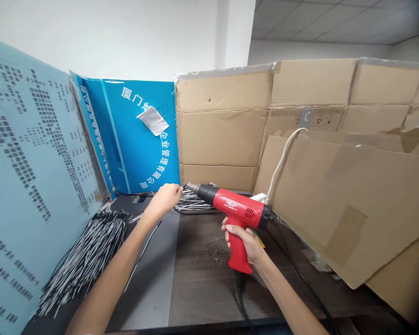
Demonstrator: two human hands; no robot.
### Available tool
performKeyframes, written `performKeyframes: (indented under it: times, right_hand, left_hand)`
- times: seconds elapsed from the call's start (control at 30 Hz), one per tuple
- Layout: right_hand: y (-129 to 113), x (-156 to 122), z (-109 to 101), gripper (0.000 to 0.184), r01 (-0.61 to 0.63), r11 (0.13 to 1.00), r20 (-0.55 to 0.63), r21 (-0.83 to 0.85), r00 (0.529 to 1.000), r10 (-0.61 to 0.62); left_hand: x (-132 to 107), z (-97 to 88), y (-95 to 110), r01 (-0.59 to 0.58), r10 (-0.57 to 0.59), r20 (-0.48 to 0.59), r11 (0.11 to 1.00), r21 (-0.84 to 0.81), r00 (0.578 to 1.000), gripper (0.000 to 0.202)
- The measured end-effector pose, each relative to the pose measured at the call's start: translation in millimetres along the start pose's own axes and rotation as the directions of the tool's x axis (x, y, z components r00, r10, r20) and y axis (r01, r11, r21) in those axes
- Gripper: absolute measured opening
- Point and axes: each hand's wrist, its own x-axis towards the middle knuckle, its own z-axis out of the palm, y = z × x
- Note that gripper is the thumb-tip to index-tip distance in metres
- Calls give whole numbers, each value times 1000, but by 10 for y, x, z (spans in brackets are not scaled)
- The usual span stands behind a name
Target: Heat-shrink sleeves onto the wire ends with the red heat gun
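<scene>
Left fingers pinched closed on wire ends of a black-and-white wire bundle, just beside the nozzle of a red heat gun; right fingers wrapped round its grip. Risk: heat this close could burn the fingers or scorch wires on the bench.

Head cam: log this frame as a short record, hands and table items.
left hand: fingertips at the black-and-white wires; cannot tell if any are held
right hand: wrapped round the grip of a red heat gun
nozzle: metal, pointing left at the wires, close to the left hand
nearby: second wire pile, grey mat, dark table
backdrop: blue printed board, cardboard sheets
</scene>
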Motion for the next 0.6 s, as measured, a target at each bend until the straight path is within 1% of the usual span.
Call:
performKeyframes:
  times: [0.23, 0.43, 0.6]
  right_hand:
    - [14, 0, 1, 27, -14, 1000, -23, -11, 1000, 14]
    - [-3, 1, 19, 31, -33, 999, -33, -14, 999, 32]
    - [-31, -11, 47, 31, -23, 1000, -53, -18, 998, 22]
  left_hand:
    - [-30, -26, 64, 13, -14, 9, 999, 39, 1000, 40]
    - [-50, -26, 98, -7, 6, 3, 999, 53, 1000, 42]
    - [-57, -12, 105, 28, -28, 2, 996, 90, 1000, 41]
